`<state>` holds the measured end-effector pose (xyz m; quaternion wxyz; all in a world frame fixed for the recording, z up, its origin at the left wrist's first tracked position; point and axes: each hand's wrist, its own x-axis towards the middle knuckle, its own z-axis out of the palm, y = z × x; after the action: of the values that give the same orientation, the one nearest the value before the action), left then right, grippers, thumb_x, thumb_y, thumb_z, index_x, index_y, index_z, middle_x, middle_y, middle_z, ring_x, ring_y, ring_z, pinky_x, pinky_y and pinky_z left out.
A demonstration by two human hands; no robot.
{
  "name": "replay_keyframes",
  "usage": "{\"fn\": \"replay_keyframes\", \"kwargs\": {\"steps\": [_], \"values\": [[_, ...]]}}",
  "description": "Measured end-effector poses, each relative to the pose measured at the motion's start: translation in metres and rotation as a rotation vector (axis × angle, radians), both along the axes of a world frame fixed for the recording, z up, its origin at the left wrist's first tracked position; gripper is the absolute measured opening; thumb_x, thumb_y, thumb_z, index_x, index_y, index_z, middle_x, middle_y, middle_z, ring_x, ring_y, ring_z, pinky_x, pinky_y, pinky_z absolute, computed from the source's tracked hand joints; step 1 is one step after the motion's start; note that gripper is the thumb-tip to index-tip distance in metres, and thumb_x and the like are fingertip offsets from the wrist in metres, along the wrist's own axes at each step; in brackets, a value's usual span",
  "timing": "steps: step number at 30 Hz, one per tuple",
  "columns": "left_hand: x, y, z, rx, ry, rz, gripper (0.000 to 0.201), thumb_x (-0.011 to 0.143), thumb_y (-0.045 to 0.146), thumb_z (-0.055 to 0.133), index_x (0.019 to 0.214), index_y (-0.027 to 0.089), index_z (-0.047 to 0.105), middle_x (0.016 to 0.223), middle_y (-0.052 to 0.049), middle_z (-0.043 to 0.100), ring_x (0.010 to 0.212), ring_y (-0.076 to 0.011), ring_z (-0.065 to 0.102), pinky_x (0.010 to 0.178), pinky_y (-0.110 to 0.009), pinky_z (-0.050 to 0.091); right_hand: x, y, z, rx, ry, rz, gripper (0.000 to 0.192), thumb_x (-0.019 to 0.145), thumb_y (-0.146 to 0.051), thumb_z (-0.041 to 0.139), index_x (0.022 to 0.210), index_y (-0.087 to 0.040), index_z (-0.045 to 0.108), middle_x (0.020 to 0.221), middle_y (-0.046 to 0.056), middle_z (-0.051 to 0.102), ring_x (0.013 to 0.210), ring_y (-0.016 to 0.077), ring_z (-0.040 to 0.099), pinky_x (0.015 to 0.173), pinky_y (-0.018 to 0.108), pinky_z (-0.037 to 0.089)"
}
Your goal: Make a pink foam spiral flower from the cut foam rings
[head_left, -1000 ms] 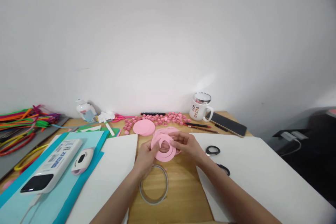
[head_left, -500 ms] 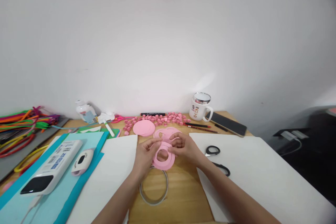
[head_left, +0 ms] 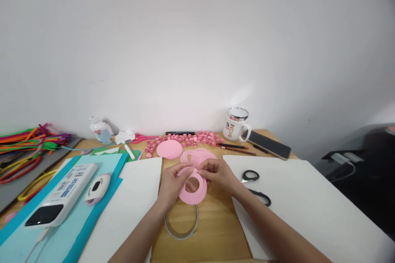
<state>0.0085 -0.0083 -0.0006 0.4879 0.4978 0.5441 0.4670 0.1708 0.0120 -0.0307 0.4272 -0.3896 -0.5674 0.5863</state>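
Note:
Pink paper rings point(head_left: 202, 191), layered over one another, are pinched at their upper edge between my two hands above the wooden table. My left hand point(head_left: 173, 181) grips the left side with thumb and fingers closed. On the other side, my right hand point(head_left: 218, 174) has its thumb and fingertips closed on the same rings. Just beyond the fingers lie more cut pink paper pieces point(head_left: 197, 155), partly hidden. A stack of pink paper discs point(head_left: 169, 149) is to their left. Below the held rings rests a roll of tape point(head_left: 181, 237).
Rolled pink paper bits point(head_left: 197, 137) lie along the wall. A white mug point(head_left: 235, 127), pencils point(head_left: 233, 146) and a phone point(head_left: 270, 144) stand back right. Black-handled scissors point(head_left: 250, 175) lie right. On the left are a white power bank point(head_left: 66, 193), a bottle point(head_left: 101, 129) and pipe cleaners point(head_left: 31, 141).
The paper rings have tipped and sunk slightly toward me, so their hole looks rounder. My right fingers have drawn in closer to the top edge of the rings.

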Motion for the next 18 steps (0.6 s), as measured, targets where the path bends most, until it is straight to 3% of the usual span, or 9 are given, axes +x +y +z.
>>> {"fn": "replay_keyframes", "kwargs": {"steps": [3, 9, 18], "values": [[0.0014, -0.0011, 0.0000, -0.046, 0.002, -0.036, 0.017, 0.064, 0.029, 0.065, 0.071, 0.014, 0.068, 0.047, 0.000, 0.063, 0.039, -0.0127, 0.056, 0.041, -0.021, 0.043, -0.0008, -0.0013, 0.0016, 0.032, -0.024, -0.001, 0.026, 0.061, -0.037, 0.071, 0.067, -0.013, 0.064, 0.054, -0.001, 0.059, 0.046, 0.0086, 0.051, 0.046, 0.021, 0.040], [0.0015, -0.0011, -0.0014, -0.103, -0.105, -0.047, 0.018, 0.065, 0.032, 0.062, 0.070, 0.015, 0.062, 0.031, 0.004, 0.052, 0.025, -0.0116, 0.045, 0.028, -0.019, 0.033, -0.0004, -0.0014, 0.0033, 0.083, -0.021, -0.021, 0.025, 0.063, -0.036, 0.069, 0.072, -0.013, 0.066, 0.062, 0.002, 0.063, 0.052, 0.0100, 0.054, 0.050, 0.021, 0.043], [0.0002, 0.0044, -0.0041, 0.063, -0.067, -0.031, 0.020, 0.061, 0.033, 0.065, 0.064, 0.014, 0.061, 0.053, 0.000, 0.064, 0.043, -0.0122, 0.057, 0.040, -0.019, 0.041, -0.0012, -0.0012, 0.0028, 0.001, 0.084, 0.040, 0.030, 0.060, -0.036, 0.071, 0.076, -0.013, 0.062, 0.064, 0.001, 0.063, 0.053, 0.0098, 0.057, 0.052, 0.022, 0.045]]}}
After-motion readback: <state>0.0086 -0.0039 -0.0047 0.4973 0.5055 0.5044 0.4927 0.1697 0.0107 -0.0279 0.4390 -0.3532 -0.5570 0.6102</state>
